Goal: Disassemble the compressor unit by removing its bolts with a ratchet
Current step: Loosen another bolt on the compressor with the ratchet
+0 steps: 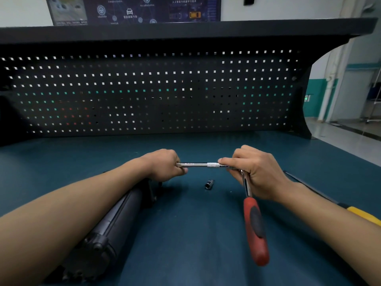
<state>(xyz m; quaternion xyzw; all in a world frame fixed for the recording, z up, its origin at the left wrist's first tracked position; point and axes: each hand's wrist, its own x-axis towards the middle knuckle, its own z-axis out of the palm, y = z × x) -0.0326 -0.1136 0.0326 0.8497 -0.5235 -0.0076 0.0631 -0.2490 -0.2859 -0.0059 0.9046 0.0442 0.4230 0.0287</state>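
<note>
A chrome extension bar [198,164] is held level above the bench between both hands. My left hand [165,165] grips its left end in a fist. My right hand [255,172] pinches the bar's knurled right end and holds the head of the ratchet [254,219], whose red and black handle hangs down toward me. The ratchet head is hidden inside my fingers. A small dark socket [208,184] lies on the bench just below the bar. The black cylindrical compressor unit [111,228] lies on its side under my left forearm.
The work surface is a dark teal bench top [185,234]. A black pegboard back panel [144,93] rises behind it under a shelf. A yellow-handled tool [362,214] lies at the right behind my right forearm. The bench edge and an open floor lie at far right.
</note>
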